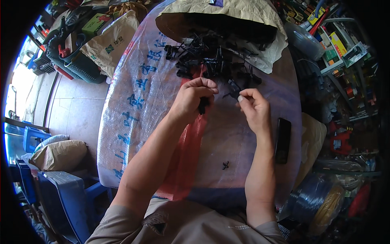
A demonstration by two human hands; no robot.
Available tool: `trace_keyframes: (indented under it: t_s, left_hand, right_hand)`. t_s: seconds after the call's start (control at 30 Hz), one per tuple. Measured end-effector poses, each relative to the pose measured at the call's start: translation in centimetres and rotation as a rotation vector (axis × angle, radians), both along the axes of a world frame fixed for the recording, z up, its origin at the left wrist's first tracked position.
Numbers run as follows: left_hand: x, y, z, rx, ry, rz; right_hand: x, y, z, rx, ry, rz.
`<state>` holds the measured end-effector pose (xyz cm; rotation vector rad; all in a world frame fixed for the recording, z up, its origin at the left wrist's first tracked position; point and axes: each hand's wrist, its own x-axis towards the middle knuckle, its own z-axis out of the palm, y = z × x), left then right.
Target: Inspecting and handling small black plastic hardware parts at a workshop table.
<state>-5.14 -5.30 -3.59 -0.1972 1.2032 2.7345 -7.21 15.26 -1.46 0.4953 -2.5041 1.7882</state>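
My left hand (194, 97) is closed, thumb and forefinger pressed together, over the table's middle. A small black plastic part (203, 106) shows beneath its curled fingers, mostly hidden by them. Just to the right, my right hand (256, 109) pinches the lower end of another black plastic part (233, 88), which slants up and left towards the pile. The heap of black plastic parts (213, 61) lies beyond both hands, at the mouth of an open brown paper sack (260, 57). Nearer me, a tiny black cross-shaped piece (225, 165) rests on the table covering.
A woven plastic sheet with blue writing (126, 118) and a red stripe (185, 162) covers the table (223, 142). Beside my right forearm lies a black phone (283, 140). Blue stools (61, 195) stand left; crowded shelves (341, 53) and a clear-wrapped coil (313, 199) are right.
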Motion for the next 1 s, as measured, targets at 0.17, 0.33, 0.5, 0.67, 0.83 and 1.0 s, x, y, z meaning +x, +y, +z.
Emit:
trace_keyframes:
  t_s: [0.17, 0.33, 0.5, 0.67, 0.83, 1.0]
  left_hand:
    - [0.6, -0.2, 1.6, -0.378, 0.131, 0.005]
    - [2.0, 1.3, 3.7, -0.834, 0.404, -0.076]
    - [2.3, 2.4, 3.1, -1.078, 0.645, 0.001]
    - [2.3, 3.3, 2.4, -1.025, 0.744, 0.17]
    - [2.3, 3.0, 2.1, -1.001, 0.561, 0.19]
    - [2.5, 3.2, 2.6, -0.966, 0.586, 0.142]
  right_hand:
    - [0.0, 0.0, 1.1, -0.356, -0.098, 0.003]
    - [0.2, -0.2, 1.1, -0.374, -0.243, -0.039]
    - [0.4, -0.8, 1.1, -0.279, -0.223, -0.032]
    - [1.1, -1.4, 1.9, -0.395, -0.344, -0.013]
    - [0.7, -0.8, 0.8, -0.331, -0.159, 0.191]
    - [0.6, -0.7, 0.5, -0.335, -0.187, 0.206]
